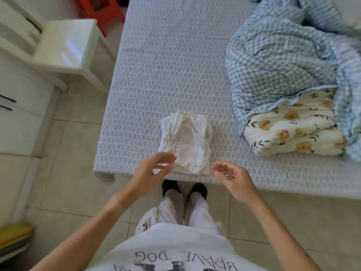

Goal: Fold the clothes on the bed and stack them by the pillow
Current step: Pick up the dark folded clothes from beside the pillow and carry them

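A folded cream-white garment (pixel 186 142) lies on the bed (pixel 166 65) close to its near edge, creased and bunched in layers, so what kind of clothing it is cannot be made out. The left hand (pixel 154 170) hovers at the garment's near left corner with fingers loosely spread and gently curved, holding nothing; its fingertips overlap the cloth in the view, and whether they touch it cannot be told. The right hand (pixel 231 178) hangs just beside the garment's near right corner, above the bed's edge, fingers likewise relaxed and apart, holding nothing. Both hands are slightly blurred. On the right side of the bed a blue checked quilt (pixel 283 55) lies heaped, running out of the picture at the top and right, and it covers part of a floral-print quilt (pixel 293 128) folded beneath its lower edge. No pillow can be picked out with certainty. To the left of the bed stands a white chair (pixel 68 47), its back cut off by the frame, and beyond it part of a red stool (pixel 101 10), mostly out of view. White drawers (pixel 17 118) line the far left edge, blurred.
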